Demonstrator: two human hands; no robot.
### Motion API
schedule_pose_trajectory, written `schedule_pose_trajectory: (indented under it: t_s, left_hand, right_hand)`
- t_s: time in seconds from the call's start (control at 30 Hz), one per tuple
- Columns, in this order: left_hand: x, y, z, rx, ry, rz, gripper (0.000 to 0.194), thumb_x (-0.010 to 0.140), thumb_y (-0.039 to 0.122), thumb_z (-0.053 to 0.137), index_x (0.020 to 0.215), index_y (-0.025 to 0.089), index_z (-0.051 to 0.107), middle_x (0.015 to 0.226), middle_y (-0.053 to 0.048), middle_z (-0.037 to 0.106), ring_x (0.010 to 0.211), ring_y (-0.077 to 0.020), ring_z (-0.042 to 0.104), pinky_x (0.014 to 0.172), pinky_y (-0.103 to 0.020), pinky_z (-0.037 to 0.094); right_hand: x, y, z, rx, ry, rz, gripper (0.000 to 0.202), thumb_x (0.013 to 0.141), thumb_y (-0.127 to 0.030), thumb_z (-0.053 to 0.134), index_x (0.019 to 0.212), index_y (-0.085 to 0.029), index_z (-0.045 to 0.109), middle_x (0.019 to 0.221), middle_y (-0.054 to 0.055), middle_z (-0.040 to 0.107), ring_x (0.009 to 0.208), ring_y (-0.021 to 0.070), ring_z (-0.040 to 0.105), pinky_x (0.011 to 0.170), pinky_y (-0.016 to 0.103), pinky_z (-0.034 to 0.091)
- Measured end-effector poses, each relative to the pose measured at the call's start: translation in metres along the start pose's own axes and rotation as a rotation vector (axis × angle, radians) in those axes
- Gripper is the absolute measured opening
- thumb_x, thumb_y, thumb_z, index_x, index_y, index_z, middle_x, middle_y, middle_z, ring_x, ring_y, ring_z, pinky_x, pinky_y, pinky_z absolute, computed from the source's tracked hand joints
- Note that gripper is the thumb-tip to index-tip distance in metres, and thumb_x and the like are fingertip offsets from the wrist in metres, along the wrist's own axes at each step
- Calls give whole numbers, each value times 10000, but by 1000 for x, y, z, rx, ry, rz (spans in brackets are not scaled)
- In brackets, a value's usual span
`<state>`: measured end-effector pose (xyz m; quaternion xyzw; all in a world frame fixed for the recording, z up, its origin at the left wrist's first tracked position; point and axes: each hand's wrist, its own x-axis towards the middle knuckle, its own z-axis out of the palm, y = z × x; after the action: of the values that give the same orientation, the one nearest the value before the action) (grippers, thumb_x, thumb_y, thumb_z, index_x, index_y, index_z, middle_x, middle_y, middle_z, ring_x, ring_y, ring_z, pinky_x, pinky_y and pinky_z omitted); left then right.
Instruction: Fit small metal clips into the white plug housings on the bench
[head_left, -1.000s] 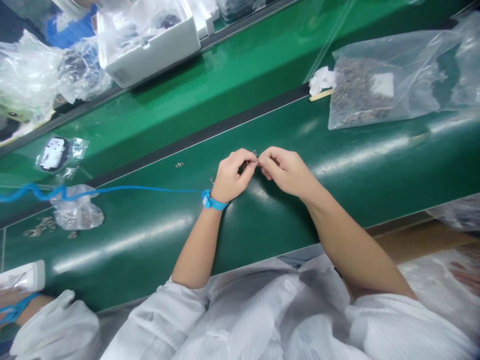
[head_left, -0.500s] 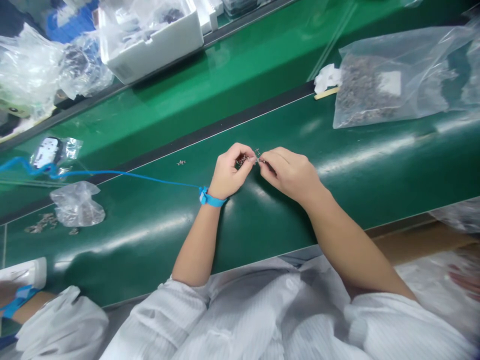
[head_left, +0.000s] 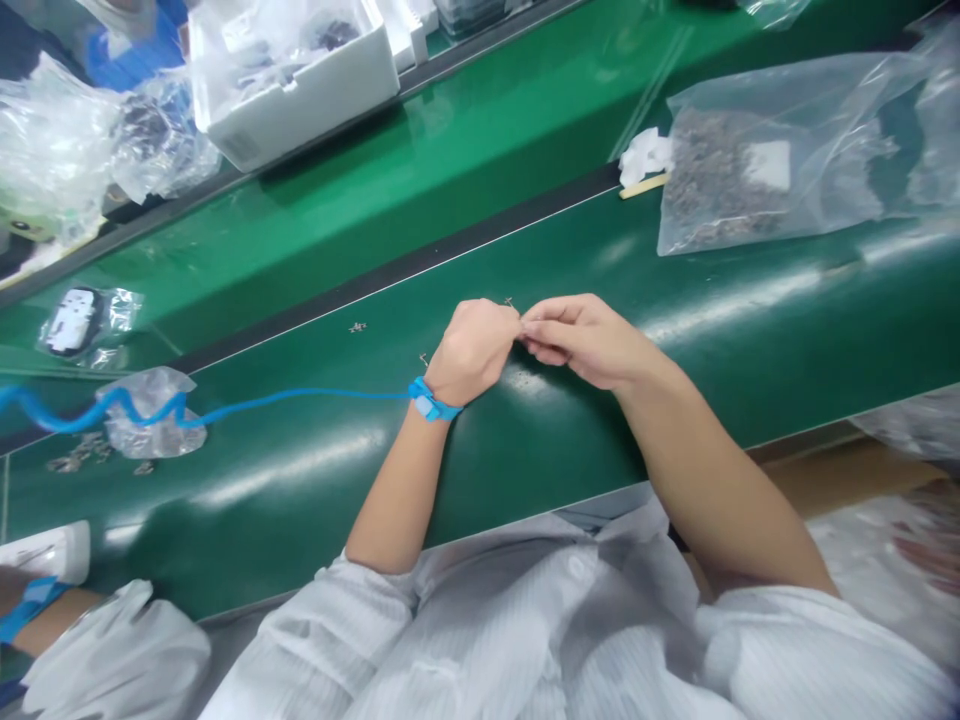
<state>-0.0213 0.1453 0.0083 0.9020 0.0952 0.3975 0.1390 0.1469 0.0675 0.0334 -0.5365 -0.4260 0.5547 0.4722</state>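
At the far left, a co-worker's forearm (head_left: 66,612) is banded in blue, and a white tray (head_left: 71,552) is seen just beyond it. Farther up the table (head_left: 285,530), small metal parts (head_left: 79,455) are scattered in a loose heap; they are greyish silver, thin and irregular, with a dull shine, and their exact shape is too small to be told. Beside them a clear bag (head_left: 154,425) is crossed by a coiled blue cord (head_left: 300,392), which is joined to the blue wrist strap (head_left: 433,403) worn on the left wrist. A black-and-white device (head_left: 73,322) is laid above, by clear wrapping. A little cluster of parts (head_left: 358,327) is set apart near the table's far edge, and a single part (head_left: 424,360) is seen just beside the left wrist.

The left hand (head_left: 476,348) is turned back upward, its fingers curled; whether anything is gripped in them cannot be told. A spiky metal part (head_left: 510,302) is seen just beyond its fingertips. They are met by the right hand (head_left: 577,338), whose thumb and forefinger are pinched together; anything between them is too small to be made out. At the right, crumpled white paper (head_left: 645,155), a yellowish strip (head_left: 643,187) and a large clear bag (head_left: 724,180) filled with brownish-grey pieces are placed.
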Motion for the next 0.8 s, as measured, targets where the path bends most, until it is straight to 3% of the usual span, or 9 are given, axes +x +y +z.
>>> schedule_pose_trajectory:
  t_s: [0.1,0.17,0.23,0.33,0.5,0.67,0.8]
  left_hand:
    - [-1,-1,3,-87,100,-185,125,993,190,452,924,202,557,877,-35,680,837,-148,635,773,-311,486]
    - [0,-1,4,-153,152,-262,86,982,200,495,924,204,559,878,-28,682,827,-135,640,741,-283,492]
    - [0,-1,5,-190,185,-273,80,976,198,509,920,206,566,872,-24,684,822,-132,645,736,-280,496]
    - [-1,-2,6,-171,187,-227,105,982,188,493,922,206,577,869,-26,690,841,-139,654,766,-299,501]
    - [-3,-4,9,-83,218,-134,109,972,159,505,944,212,597,909,-13,705,861,-135,649,788,-304,498]
    - [-3,-4,13,-127,278,-156,70,960,167,546,935,215,592,914,-12,708,876,-135,663,775,-302,503]
    - [-1,-2,13,-250,306,-277,43,954,215,585,912,217,575,853,-5,683,799,-123,653,715,-276,504]
  right_hand:
    - [-2,1,5,-386,208,-351,77,779,-272,694,773,-195,690,669,10,619,588,124,530,552,270,426]
    - [-4,2,6,-487,260,-468,45,775,-244,697,799,-206,701,719,11,649,623,132,562,592,282,462]
    - [-4,3,7,-390,217,-446,100,771,-251,723,858,-208,697,767,14,677,638,138,603,609,287,503]
    - [-2,4,7,-133,142,-284,189,787,-323,759,899,-199,670,777,21,701,644,151,662,595,282,545]
    - [2,7,15,31,163,-169,304,787,-451,783,828,-188,637,686,24,697,611,153,683,554,266,562]
    - [2,13,18,-61,267,-293,244,791,-394,783,862,-204,647,755,10,694,634,147,668,597,294,576]
    - [2,13,6,-461,340,-587,98,902,-311,646,856,-236,692,856,38,701,773,181,663,695,349,558]
